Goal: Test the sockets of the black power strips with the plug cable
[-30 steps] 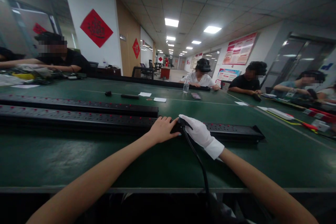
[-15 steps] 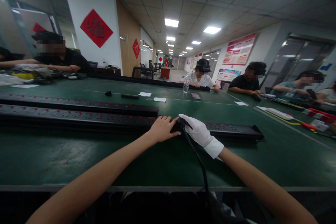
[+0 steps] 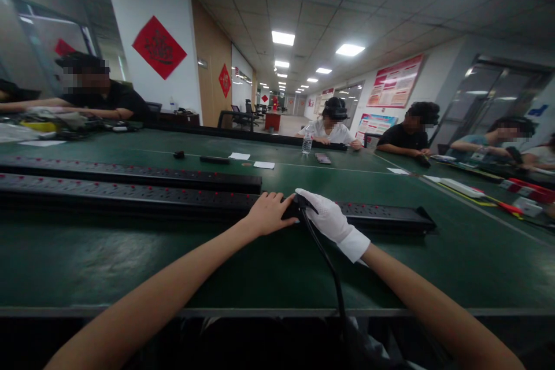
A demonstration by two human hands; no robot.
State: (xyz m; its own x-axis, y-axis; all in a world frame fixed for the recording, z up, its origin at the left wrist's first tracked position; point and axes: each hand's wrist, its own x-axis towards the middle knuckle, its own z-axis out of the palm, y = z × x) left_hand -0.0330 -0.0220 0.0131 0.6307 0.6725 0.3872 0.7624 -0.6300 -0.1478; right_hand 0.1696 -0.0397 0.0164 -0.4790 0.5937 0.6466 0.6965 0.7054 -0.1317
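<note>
A long black power strip (image 3: 143,192) with red parts along its top lies across the green table in front of me. My left hand (image 3: 269,213) is bare and lies over this strip, its fingers across the top and its thumb toward the near side, gripping it. Close beside it my right hand (image 3: 323,217), in a white glove, is closed on a black plug (image 3: 300,201) held against the strip. From the plug a black cable (image 3: 326,257) runs down over the table's near edge. My hands hide where plug and strip meet.
Behind the held strip lies a second power strip (image 3: 130,171). Farther back are a small black part (image 3: 178,155), a black bar (image 3: 214,159), white papers (image 3: 264,165) and a water bottle (image 3: 307,143). Several people sit around the table; a red tray (image 3: 535,191) stands right.
</note>
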